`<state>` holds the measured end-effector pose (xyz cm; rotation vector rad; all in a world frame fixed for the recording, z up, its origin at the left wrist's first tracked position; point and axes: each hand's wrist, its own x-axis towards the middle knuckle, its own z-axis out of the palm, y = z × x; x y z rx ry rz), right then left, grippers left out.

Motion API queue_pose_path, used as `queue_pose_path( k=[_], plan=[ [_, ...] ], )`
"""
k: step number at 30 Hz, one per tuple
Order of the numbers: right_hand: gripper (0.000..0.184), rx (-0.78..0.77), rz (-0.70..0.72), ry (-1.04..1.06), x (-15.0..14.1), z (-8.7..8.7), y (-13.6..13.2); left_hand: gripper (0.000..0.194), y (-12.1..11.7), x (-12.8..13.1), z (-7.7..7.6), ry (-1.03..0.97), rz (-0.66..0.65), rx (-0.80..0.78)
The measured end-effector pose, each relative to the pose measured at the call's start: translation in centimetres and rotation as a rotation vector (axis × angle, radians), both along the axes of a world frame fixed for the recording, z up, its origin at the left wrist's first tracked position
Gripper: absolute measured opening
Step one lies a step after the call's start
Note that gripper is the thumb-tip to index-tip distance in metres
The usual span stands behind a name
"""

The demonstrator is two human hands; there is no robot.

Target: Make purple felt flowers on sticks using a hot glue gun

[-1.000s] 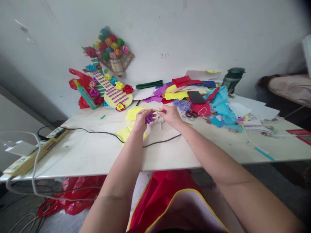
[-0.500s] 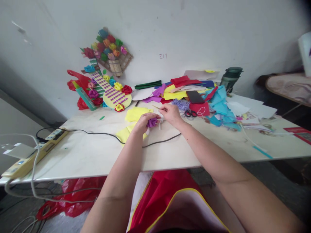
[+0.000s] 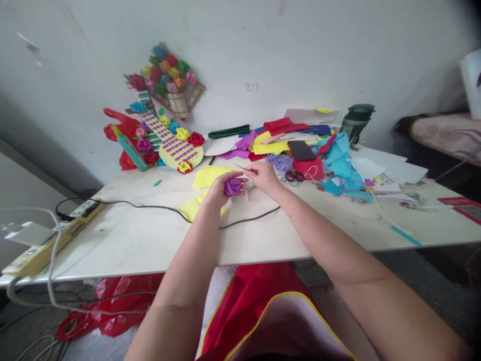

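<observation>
Over the middle of the table, my left hand (image 3: 220,188) is closed on a purple paper flower (image 3: 233,187), whose folded petals face up. Close by on the right, my right hand (image 3: 263,176) pinches a thin wooden stick (image 3: 241,167) that points left, above the flower and apart from it. Yellow paper sheets (image 3: 210,176) lie under and behind my left hand. Something white and small sits on the table between the hands, partly hidden by the fingers. Dark-handled scissors (image 3: 294,175) rest to the right of my right hand.
A black cable (image 3: 250,218) crosses the table in front of my hands to a power strip (image 3: 56,240). Behind are a guitar-shaped craft (image 3: 180,149), a glue bottle (image 3: 131,150), coloured paper, a phone (image 3: 301,150) and a dark green bottle (image 3: 356,123).
My left hand has turned the purple flower so more of its petals show. The stick in my right hand has shifted from beside the left fingers to pointing up and left.
</observation>
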<state>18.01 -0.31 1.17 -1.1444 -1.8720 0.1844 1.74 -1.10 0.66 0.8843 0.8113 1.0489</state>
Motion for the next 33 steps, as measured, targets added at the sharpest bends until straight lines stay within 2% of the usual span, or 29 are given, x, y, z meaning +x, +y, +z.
queue_pose_path(
  k=[4, 8, 13, 19, 26, 33],
  plan=[
    [0.019, -0.003, -0.022, -0.078, 0.0, 0.0, -0.5, 0.034, 0.2, 0.1, -0.2, 0.026, 0.011, 0.010],
    [0.022, -0.043, -0.069, -0.164, -0.1, 0.2, -1.1, 0.034, 0.5, 0.2, -0.6, 0.082, 0.074, 0.071],
    [0.021, -0.063, -0.050, -0.187, -0.2, 0.2, -1.1, 0.038, 0.8, 0.1, -1.0, 0.100, 0.092, 0.159],
    [0.025, -0.177, 0.113, -0.043, 0.0, 0.1, -0.5, 0.039, 0.9, -0.2, -1.1, 0.120, 0.099, 0.169],
    [0.025, -0.426, 0.301, 0.239, 0.5, 0.5, -0.5, 0.045, 0.8, -0.4, -0.9, 0.113, 0.039, 0.156],
    [0.022, -0.534, 0.268, 0.377, 0.1, 0.4, -0.6, 0.049, 0.6, -0.3, -0.7, 0.127, 0.046, 0.141]
  ],
)
